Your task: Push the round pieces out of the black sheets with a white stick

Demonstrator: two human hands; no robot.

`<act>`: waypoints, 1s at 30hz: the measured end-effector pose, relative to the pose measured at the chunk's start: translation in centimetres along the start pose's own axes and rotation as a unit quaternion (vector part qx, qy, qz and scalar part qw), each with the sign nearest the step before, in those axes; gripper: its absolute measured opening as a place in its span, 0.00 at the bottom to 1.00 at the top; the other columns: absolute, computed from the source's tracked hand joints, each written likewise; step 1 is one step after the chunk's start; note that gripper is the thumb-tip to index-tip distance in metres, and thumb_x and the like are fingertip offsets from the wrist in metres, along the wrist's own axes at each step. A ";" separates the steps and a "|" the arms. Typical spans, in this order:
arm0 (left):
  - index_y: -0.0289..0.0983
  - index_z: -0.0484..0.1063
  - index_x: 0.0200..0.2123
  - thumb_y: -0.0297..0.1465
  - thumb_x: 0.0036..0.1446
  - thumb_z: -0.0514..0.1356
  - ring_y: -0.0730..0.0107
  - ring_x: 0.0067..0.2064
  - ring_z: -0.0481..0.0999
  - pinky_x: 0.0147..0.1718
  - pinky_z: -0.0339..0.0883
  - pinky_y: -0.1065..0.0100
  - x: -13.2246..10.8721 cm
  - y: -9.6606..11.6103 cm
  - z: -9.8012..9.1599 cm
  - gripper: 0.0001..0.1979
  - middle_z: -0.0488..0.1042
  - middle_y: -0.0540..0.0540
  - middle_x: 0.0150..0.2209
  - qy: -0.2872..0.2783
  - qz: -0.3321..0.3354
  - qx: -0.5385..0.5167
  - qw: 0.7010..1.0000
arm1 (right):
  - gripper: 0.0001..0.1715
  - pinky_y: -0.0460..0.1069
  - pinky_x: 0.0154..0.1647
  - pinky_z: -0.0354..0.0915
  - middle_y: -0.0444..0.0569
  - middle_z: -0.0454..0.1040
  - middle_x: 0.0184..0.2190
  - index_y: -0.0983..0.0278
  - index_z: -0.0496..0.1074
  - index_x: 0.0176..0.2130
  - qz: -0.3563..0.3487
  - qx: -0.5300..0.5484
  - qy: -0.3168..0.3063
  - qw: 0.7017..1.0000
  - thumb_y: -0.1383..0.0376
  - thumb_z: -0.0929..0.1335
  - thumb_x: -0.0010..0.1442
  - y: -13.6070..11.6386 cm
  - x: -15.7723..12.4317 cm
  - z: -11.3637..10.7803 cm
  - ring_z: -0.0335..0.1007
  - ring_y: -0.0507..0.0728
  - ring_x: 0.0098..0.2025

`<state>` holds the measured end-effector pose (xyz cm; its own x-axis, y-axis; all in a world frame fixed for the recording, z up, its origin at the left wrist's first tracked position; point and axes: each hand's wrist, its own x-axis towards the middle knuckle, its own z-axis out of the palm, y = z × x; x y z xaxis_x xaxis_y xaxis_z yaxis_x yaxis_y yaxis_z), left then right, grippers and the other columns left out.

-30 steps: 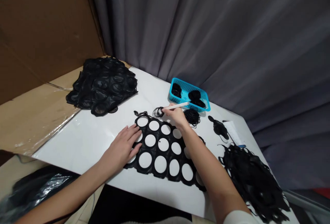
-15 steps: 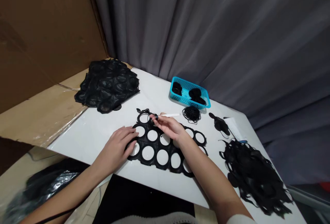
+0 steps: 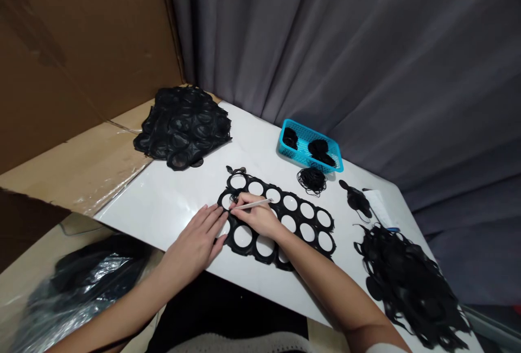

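A black perforated sheet (image 3: 298, 206) with rows of round holes lies on the white table (image 3: 163, 206). My right hand (image 3: 252, 216) is shut on a thin white stick (image 3: 254, 204) over the sheet's upper left corner. A small black tangle (image 3: 234, 199) sits by its fingertips, partly hidden. My left hand (image 3: 196, 240) lies flat with fingers apart, touching the sheet's left edge and holding nothing.
A blue mesh basket (image 3: 299, 128) holds black bundles beyond the sheet. Nearby are a black coil (image 3: 312, 181), a loose black piece (image 3: 356, 200) and a white paper (image 3: 378, 206). Black heaps lie at far left (image 3: 183, 128) and right (image 3: 411, 288). Cardboard (image 3: 81, 44) and a curtain (image 3: 325, 44) border the table.
The sheet has turned and now runs more to the right. My right hand has moved to its upper left corner, and the white stick now points right and slightly up.
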<state>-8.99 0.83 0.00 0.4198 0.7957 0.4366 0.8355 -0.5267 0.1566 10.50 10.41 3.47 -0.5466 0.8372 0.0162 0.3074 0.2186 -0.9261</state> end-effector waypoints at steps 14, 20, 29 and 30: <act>0.29 0.68 0.62 0.34 0.71 0.53 0.49 0.65 0.68 0.65 0.60 0.47 0.2 0.0 0.0 0.22 0.71 0.34 0.61 0.002 0.002 0.002 1.000 | 0.12 0.51 0.43 0.63 0.46 0.74 0.34 0.60 0.64 0.30 -0.144 -0.156 -0.024 0.977 0.67 0.66 0.67 0.4 -0.3 0.7 0.67 0.56 0.39; 0.28 0.70 0.59 0.34 0.71 0.52 0.49 0.64 0.69 0.65 0.62 0.48 0.1 -0.3 0.2 0.20 0.73 0.33 0.59 0.006 0.015 0.013 1.000 | 0.11 0.53 0.43 0.60 0.49 0.70 0.32 0.59 0.59 0.30 -0.151 -0.288 0.136 0.936 0.70 0.61 0.64 1.5 3.6 -4.0 0.62 0.59 0.37; 0.31 0.69 0.60 0.34 0.70 0.53 0.50 0.64 0.69 0.64 0.63 0.47 1.3 0.7 -0.5 0.20 0.72 0.34 0.60 0.024 0.009 -0.024 0.999 | 0.15 0.48 0.31 0.59 0.41 0.71 0.23 0.59 0.60 0.26 0.073 -0.036 0.161 0.984 0.58 0.70 0.56 1.1 1.6 -7.6 0.68 0.55 0.28; 0.32 0.68 0.61 0.33 0.70 0.53 0.51 0.65 0.68 0.65 0.62 0.47 1.5 1.2 -0.5 0.20 0.71 0.34 0.61 0.019 0.018 -0.031 0.999 | 0.16 0.48 0.30 0.60 0.42 0.73 0.24 0.59 0.60 0.27 0.086 0.011 0.127 0.988 0.58 0.70 0.56 1.0 0.9 -6.9 0.70 0.55 0.28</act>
<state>-7.57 1.26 1.24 0.4335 0.7648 0.4765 0.7965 -0.5725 0.1943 15.72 14.84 5.18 -0.2742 0.9603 -0.0520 0.3599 0.0523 -0.9315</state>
